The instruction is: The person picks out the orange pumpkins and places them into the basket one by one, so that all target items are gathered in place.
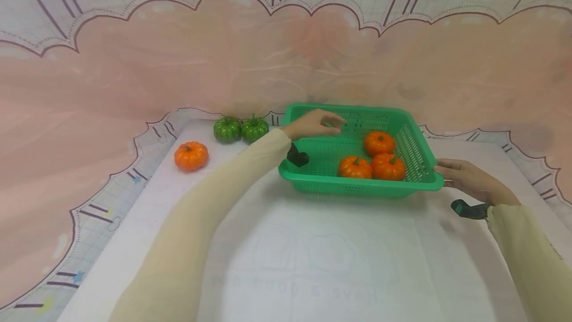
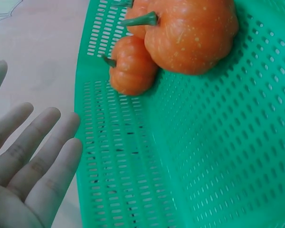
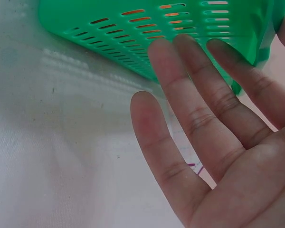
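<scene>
A green plastic basket (image 1: 362, 188) with slotted walls stands on the white table. Three small orange pumpkins (image 1: 389, 167) lie together in its right part. My left hand (image 1: 316, 123) hovers over the basket's left part, holding nothing. In the left wrist view its fingers (image 2: 54, 175) are extended and spread. At the basket's right end, my right hand (image 1: 466, 178) has its fingertips by the rim. The right wrist view shows those fingers (image 3: 199, 114) nearly straight beside the slotted outer wall, the thumb close to the rim.
Left of the basket, two green pumpkins (image 1: 228, 130) sit side by side near the table's back edge. Another orange pumpkin (image 1: 191, 156) lies at the table's left side. A pink patterned cloth (image 1: 268, 63) hangs behind the white table (image 1: 268, 242).
</scene>
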Demonstrator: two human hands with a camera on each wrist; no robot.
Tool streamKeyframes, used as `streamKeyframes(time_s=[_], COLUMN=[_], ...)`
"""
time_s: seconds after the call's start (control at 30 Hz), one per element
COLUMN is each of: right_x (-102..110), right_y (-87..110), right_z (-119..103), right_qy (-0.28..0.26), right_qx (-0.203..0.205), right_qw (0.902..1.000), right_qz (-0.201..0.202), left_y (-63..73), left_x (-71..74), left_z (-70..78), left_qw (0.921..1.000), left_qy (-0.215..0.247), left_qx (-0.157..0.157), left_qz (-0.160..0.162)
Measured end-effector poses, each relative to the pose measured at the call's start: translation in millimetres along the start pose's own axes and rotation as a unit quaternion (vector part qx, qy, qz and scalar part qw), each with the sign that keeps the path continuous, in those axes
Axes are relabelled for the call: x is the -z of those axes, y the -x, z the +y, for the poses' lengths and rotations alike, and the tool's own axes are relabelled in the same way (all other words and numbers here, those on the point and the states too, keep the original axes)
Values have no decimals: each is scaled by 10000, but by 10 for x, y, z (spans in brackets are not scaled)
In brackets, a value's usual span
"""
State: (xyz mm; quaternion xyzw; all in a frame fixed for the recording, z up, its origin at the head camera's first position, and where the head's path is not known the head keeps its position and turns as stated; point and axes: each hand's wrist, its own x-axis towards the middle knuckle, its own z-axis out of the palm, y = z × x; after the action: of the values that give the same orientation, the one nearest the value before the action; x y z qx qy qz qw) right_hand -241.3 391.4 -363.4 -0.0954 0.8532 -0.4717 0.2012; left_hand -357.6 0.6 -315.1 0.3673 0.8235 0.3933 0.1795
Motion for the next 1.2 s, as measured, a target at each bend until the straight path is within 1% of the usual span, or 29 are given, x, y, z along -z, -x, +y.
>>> streamKeyframes(time_s=[0.23,0.4,0.53,0.57,0.67,0.83,0.97,1.07,1.2], right_x=[-1,0,5,6,5,7,10,14,14], right_y=[-4,-6,-5,-5,-6,-8,-9,-7,-2], right_z=[19,24,23,23,22,24,30,40,44], right_qy=[-39,-45,-83,-89,-82,-16,27,42,83], right_qx=[22,67,98,108,139,102,89,114,152], right_qw=[10000,10000,9999,9999,9999,9999,10000,9999,9998], right_qz=[-3,7,-1,-3,0,8,1,-44,-78], left_y=[117,188,251,271,331,445,525,576,656], left_x=[106,184,252,270,324,408,471,521,585], left_z=[33,31,21,20,4,-46,-95,-135,-183], left_qw=[9997,9996,9996,9995,9991,9981,9976,9973,9964], left_qy=[-162,-98,98,149,225,-15,-47,47,172], left_qx=[88,145,94,121,225,426,382,341,409], left_qz=[132,225,240,248,283,442,584,647,727])
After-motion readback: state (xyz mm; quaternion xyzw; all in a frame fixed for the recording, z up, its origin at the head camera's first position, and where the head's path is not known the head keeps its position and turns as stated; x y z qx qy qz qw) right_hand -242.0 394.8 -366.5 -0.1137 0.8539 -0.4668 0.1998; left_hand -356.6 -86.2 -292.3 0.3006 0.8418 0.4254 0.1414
